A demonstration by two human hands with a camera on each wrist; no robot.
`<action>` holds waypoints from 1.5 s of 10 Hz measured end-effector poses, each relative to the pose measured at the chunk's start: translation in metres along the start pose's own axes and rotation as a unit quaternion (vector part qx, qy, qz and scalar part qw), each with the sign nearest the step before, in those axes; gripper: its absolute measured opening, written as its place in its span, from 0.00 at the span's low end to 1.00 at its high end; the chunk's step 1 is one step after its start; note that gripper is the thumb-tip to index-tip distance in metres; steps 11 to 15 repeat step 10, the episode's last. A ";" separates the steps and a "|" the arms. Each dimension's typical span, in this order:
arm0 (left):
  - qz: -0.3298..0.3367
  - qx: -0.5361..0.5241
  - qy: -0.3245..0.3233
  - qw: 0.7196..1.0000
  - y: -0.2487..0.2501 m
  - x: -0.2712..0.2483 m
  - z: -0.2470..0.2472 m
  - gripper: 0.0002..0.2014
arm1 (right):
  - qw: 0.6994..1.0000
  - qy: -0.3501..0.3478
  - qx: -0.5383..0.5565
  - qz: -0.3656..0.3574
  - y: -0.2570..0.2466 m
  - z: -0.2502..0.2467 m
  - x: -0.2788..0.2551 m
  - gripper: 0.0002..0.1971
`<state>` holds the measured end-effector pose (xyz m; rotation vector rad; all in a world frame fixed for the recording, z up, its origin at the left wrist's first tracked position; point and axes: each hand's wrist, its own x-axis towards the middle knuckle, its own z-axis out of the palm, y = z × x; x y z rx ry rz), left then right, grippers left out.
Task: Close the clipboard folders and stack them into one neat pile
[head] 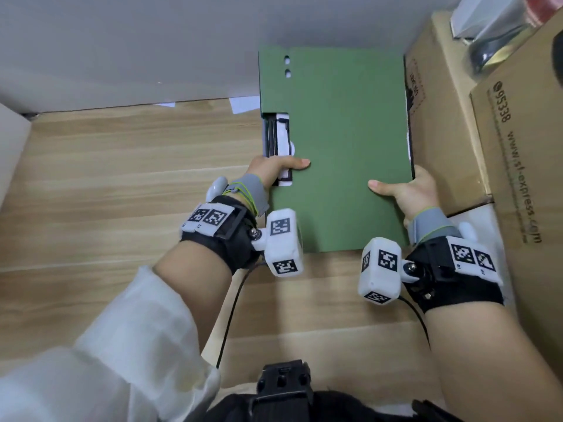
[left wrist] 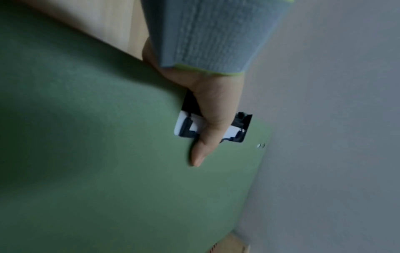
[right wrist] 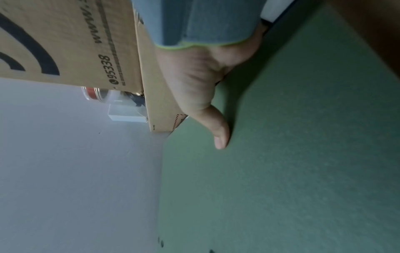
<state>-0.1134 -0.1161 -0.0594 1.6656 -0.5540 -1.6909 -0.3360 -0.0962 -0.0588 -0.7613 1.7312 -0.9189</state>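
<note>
A closed green clipboard folder (head: 335,132) lies flat at the back right of the wooden table (head: 122,178), its black clip (head: 278,138) showing through a cut-out in the left edge. My left hand (head: 274,169) grips that left edge at the clip, thumb on the cover and fingers hidden beneath. My right hand (head: 405,190) grips the right edge the same way. The left wrist view shows the thumb of the left hand (left wrist: 212,111) across the clip (left wrist: 240,126) on the folder (left wrist: 108,171). In the right wrist view the right hand (right wrist: 199,89) has its thumb on the cover (right wrist: 303,154). A dark edge under the folder's right side hints at something below; I cannot tell what.
Two cardboard boxes (head: 441,117) (head: 524,147) stand tight against the folder's right side, with shiny items (head: 487,25) on top. A grey wall (head: 122,41) closes the back. White paper scraps (head: 243,103) lie at its foot.
</note>
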 end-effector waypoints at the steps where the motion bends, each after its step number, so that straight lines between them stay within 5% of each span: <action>1: -0.054 0.000 -0.012 0.998 -0.005 0.011 0.006 0.13 | 1.000 0.012 -0.014 0.006 0.006 -0.001 0.013 0.26; 2: -0.065 0.013 0.005 0.998 -0.003 0.018 0.015 0.07 | 0.999 0.019 -0.029 0.016 0.008 0.002 0.024 0.30; 3: -0.071 0.015 0.012 0.997 0.001 0.027 0.018 0.17 | 0.998 0.016 -0.037 0.038 0.013 0.002 0.036 0.48; 4: -0.077 0.027 0.008 0.997 0.005 0.026 0.021 0.33 | 0.998 0.022 -0.028 0.046 0.013 0.002 0.035 0.48; 5: -0.054 0.048 0.041 0.997 0.006 0.025 0.031 0.32 | 0.999 0.017 -0.048 0.009 0.014 0.008 0.033 0.31; 6: -0.049 0.065 0.055 0.995 0.004 0.026 0.035 0.32 | 0.998 -0.003 -0.066 -0.008 0.010 0.016 0.028 0.24; 7: -0.038 0.092 0.059 0.993 0.006 0.026 0.036 0.22 | 0.996 -0.001 -0.083 -0.013 0.012 0.016 0.027 0.21; 8: -0.028 0.147 0.064 0.987 0.005 0.020 0.034 0.38 | 0.994 -0.010 -0.101 -0.045 0.004 0.019 0.013 0.20; 9: -0.001 0.192 0.040 0.981 0.006 0.013 0.023 0.41 | 0.996 -0.044 -0.067 -0.033 -0.007 0.027 -0.001 0.18; 10: 0.020 0.173 0.016 0.985 0.005 0.003 0.002 0.24 | 0.997 -0.071 0.002 0.007 -0.015 0.040 -0.011 0.16; 15: 0.020 0.173 0.016 0.985 0.005 0.003 0.002 0.24 | 0.997 -0.071 0.002 0.007 -0.015 0.040 -0.011 0.16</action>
